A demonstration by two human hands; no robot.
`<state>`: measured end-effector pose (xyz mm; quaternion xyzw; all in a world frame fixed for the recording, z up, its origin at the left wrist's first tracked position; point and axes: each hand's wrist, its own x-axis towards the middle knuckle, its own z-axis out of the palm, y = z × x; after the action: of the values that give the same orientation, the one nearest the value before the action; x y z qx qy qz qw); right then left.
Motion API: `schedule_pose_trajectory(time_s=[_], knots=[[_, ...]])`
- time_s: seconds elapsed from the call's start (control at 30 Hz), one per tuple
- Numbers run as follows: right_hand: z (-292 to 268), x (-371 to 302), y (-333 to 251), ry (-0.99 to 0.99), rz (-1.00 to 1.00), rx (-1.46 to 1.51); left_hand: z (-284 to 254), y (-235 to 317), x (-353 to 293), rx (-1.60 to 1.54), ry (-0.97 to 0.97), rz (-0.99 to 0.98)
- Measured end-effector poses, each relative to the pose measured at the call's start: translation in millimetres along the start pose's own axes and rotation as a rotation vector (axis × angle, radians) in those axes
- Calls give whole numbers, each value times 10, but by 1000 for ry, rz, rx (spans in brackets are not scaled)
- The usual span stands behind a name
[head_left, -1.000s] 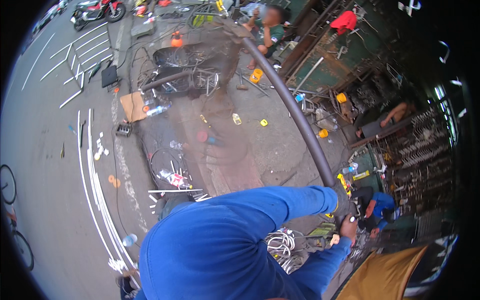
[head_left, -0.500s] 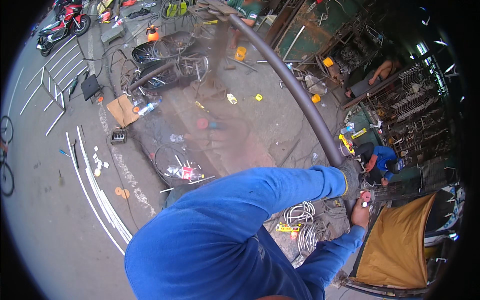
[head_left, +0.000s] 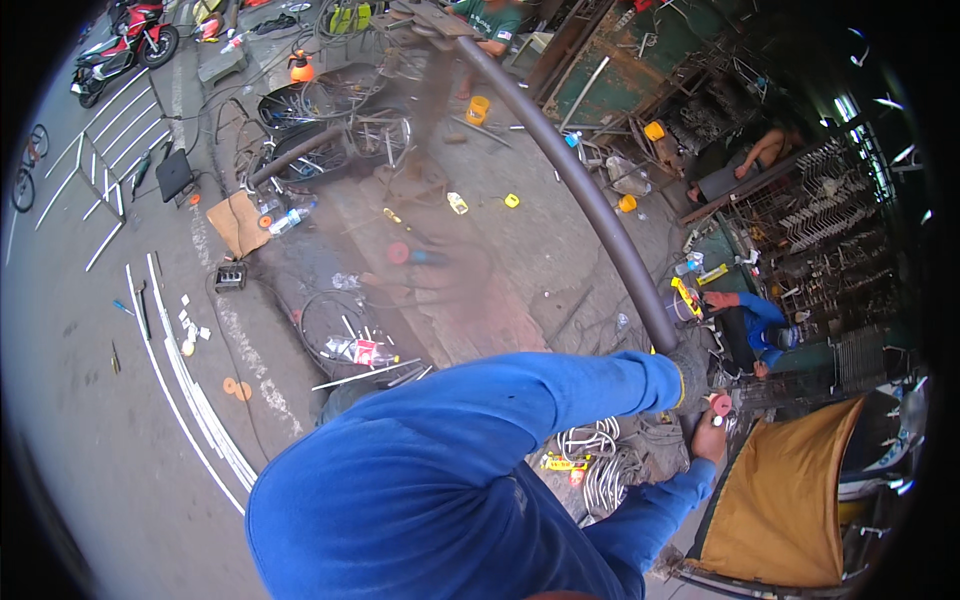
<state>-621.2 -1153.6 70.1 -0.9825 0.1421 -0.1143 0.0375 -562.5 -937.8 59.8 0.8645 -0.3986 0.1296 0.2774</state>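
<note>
The pipe [head_left: 590,193], thick and dark grey, runs from the top centre of the frame down to right of centre, where its lower end meets the left hand [head_left: 690,374]. That hand wears a grey glove and lies against the pipe; its fingers are hidden, so I cannot tell how firmly they close. Just below it, the bare right hand [head_left: 708,440] is raised beside a red disc [head_left: 721,404]. Its fingers look bent, but they are too small to tell whether they grip the disc. Both arms wear blue sleeves, which fill the bottom centre.

Under the arms, right of the bottom centre, lie coils of cable [head_left: 602,480] and a yellow packet [head_left: 565,462]. A brown tarp [head_left: 785,500] spreads in the lower right. Right of the gloved hand, a co-worker [head_left: 765,320] in blue crouches near a bucket [head_left: 682,305]. Another person [head_left: 765,155] sits in the upper right.

Left of the pipe, a yellow tape [head_left: 512,200] and a small bottle [head_left: 457,203] lie on the ground. Long white rods [head_left: 195,385] lie at the left, below a piece of cardboard [head_left: 236,225]. A red motorcycle [head_left: 125,55] stands in the upper left.
</note>
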Motion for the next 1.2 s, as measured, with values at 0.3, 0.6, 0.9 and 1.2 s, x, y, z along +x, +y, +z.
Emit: schedule_pose_trajectory(time_s=[0.3,0.6,0.9,1.2], knots=[[-139,-797,-109,99,31,-11,-340,325,-542,45,-228,76],[-255,-767,-375,-24,120,-43,786,175,-116,-300,472,164],[-81,-646,-89,17,89,19,173,197,-242,-113,-74,71],[-251,-1696,-338,44,78,-63,-112,416,-1062,-131,151,192]])
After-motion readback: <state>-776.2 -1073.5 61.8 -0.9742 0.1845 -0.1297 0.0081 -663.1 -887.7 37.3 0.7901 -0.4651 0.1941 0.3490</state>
